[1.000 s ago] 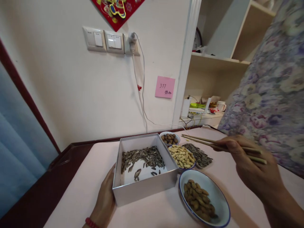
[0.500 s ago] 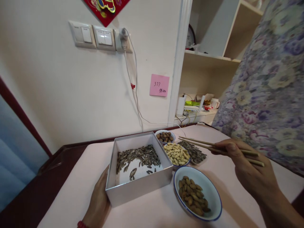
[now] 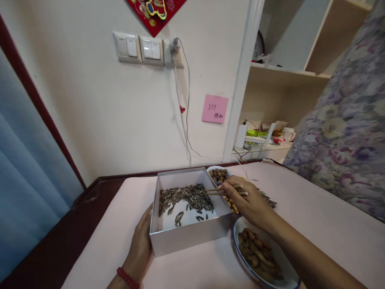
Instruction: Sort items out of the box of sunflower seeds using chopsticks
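My right hand (image 3: pixel 249 200) is closed around a pair of chopsticks (image 3: pixel 215 192), their tips over the sunflower seeds (image 3: pixel 192 194) inside a white box (image 3: pixel 192 237). Against the box's left wall rests my left hand (image 3: pixel 142 237), gripping it, with its fingertips hidden behind. Seeds lie heaped toward the back of the box, and a few are scattered near its front. Behind my right hand, a bowl of peanuts (image 3: pixel 232 205) is mostly covered. Below my right forearm sits a blue-rimmed bowl (image 3: pixel 240 251) of almond-like brown nuts (image 3: pixel 258 255), partly hidden by the arm.
A bowl of round brown nuts (image 3: pixel 220 174) stands behind the box. More sunflower seeds (image 3: pixel 269 199) lie on the pink-covered table (image 3: pixel 319 224) to the right. A white cable (image 3: pixel 210 157) runs from the wall socket down to the table. A floral curtain (image 3: pixel 339 132) hangs at the right.
My right hand has moved left with the chopsticks, from over the table at the right to the box. My left hand stays at the box. The view has shifted slightly left.
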{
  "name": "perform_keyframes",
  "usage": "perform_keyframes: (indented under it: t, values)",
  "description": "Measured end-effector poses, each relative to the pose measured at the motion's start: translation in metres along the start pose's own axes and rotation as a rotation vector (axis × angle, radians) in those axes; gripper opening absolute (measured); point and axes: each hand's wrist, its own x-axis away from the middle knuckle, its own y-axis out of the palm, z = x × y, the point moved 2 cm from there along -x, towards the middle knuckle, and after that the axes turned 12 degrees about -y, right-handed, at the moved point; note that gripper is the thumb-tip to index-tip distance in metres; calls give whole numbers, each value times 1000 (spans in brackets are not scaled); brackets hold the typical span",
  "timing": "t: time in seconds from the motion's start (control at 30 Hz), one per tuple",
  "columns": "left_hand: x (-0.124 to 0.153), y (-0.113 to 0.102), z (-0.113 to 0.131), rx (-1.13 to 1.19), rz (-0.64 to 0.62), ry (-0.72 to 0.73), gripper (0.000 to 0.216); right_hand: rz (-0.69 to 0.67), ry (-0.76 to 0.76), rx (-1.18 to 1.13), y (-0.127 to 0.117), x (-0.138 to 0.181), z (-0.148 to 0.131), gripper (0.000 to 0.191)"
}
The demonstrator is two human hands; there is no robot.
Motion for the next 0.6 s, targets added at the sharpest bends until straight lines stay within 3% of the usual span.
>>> perform_keyframes:
  t: [0.23, 0.6]
  values:
    - [-2, -1, -1, -8, 7, -3, 57, -100, -16, 54, 21, -16, 14, 33]
    - [-4, -5, -4, -6, -17, 16, 57, -83, -24, 89, 32, -14, 24, 34]
